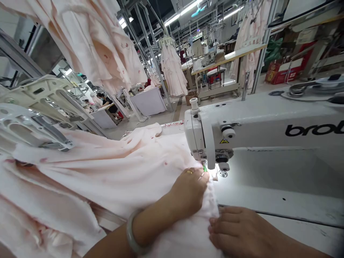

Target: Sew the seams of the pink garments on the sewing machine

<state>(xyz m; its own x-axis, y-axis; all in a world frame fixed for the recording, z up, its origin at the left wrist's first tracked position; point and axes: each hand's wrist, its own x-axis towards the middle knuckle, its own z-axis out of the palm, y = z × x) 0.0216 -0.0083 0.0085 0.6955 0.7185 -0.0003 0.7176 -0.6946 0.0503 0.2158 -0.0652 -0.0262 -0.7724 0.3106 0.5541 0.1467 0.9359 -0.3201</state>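
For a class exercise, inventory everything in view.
sewing machine: one, white, right
fabric: at least one, pale pink, left, centre
hanging garments: several, pink, upper left, background
brackets: several, pale, left
tables: several, white or tan, background
lights: several, white, ceiling
carton: at least one, red, background
person: at least one, dark clothing, background
bangle: one, pale, left wrist
ring: one, gold, left hand
left hand: one, bare, on fabric
right hand: one, bare, on fabric
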